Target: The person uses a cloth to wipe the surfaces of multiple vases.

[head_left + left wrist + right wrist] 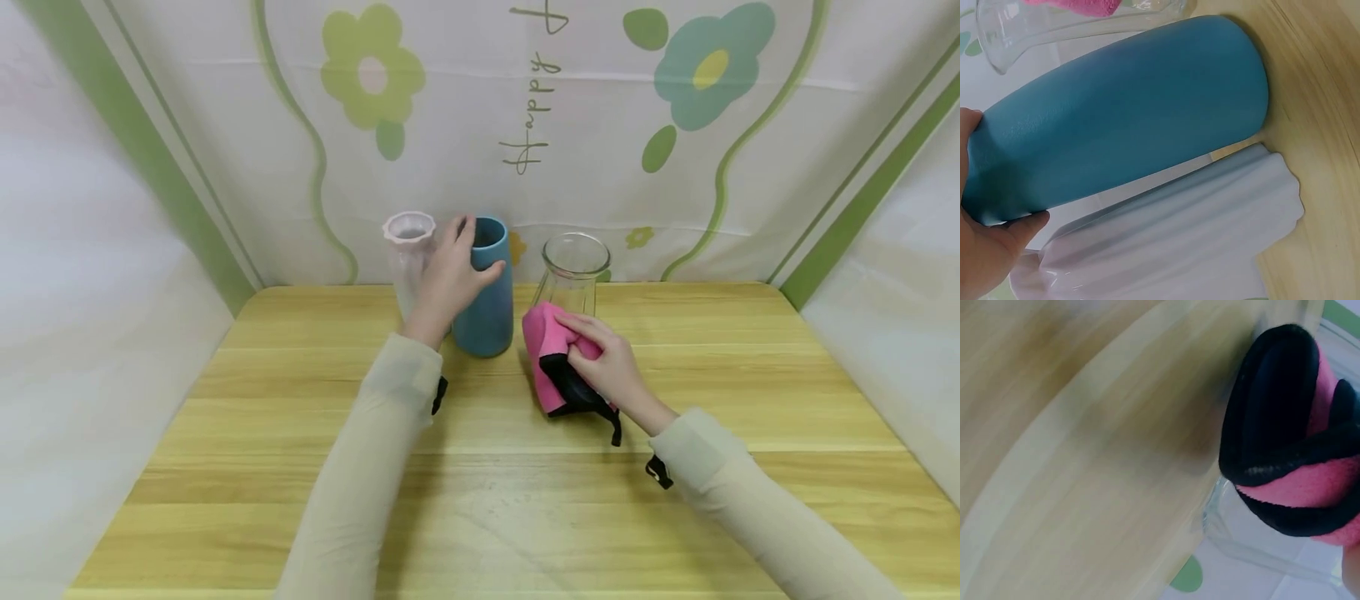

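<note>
My left hand (450, 279) grips the upper part of a tall blue vase (486, 312), which stands upright on the table. In the left wrist view, fingertips lie on opposite sides of the blue vase (1122, 115) near its mouth. To its left is a pale pinkish-white vase (407, 271) with a scalloped rim, partly behind my left hand. My right hand (617, 371) pinches a pink cloth (542, 333) with black trim in front of a clear glass vase (576, 287). The cloth hides the glass vase's lower part. Black-edged folds of the cloth (1279, 406) fill the right wrist view's right side.
A light wooden table (487, 500) lies beneath everything. Behind it hangs a white curtain (465, 100) printed with flowers and lettering, close behind the three vases. White sheets with green stripes close off both sides.
</note>
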{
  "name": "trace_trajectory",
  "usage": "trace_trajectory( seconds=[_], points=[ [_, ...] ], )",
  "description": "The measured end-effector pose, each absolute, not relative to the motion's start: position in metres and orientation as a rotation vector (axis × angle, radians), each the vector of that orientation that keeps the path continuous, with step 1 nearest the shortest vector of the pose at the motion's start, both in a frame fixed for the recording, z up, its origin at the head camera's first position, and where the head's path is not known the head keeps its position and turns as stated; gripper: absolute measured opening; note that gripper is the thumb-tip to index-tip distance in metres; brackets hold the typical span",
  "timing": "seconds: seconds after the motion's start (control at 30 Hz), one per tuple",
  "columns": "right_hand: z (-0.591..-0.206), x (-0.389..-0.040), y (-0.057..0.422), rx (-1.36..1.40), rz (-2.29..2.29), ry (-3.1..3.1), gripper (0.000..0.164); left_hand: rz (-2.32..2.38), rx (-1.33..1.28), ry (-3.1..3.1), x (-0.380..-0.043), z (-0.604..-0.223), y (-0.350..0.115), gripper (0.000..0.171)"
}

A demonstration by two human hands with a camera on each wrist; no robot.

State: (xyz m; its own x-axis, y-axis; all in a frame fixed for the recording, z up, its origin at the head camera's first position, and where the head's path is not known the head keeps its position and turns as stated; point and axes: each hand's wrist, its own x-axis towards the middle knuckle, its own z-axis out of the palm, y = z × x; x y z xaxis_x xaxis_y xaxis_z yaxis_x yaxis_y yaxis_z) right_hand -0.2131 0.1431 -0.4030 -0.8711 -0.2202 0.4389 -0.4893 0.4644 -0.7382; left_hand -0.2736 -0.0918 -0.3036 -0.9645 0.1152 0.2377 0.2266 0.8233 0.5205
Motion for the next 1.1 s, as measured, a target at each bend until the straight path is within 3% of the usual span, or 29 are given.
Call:
trace_trajectory(
  seconds=[0.63, 1.1],
  points=[
    [-0.397, -0.213, 0.189, 0.664, 1.431, -2.576, 0.044, -0.852, -0.209, -2.793, -0.278, -0.303, -0.086, 0.082],
    [-0.384, -0.213, 0.224, 0.542, 1.587, -2.583, 0.038, -0.835, -0.184, -2.791, -0.279, -0.303, -0.086, 0.083]
  ],
)
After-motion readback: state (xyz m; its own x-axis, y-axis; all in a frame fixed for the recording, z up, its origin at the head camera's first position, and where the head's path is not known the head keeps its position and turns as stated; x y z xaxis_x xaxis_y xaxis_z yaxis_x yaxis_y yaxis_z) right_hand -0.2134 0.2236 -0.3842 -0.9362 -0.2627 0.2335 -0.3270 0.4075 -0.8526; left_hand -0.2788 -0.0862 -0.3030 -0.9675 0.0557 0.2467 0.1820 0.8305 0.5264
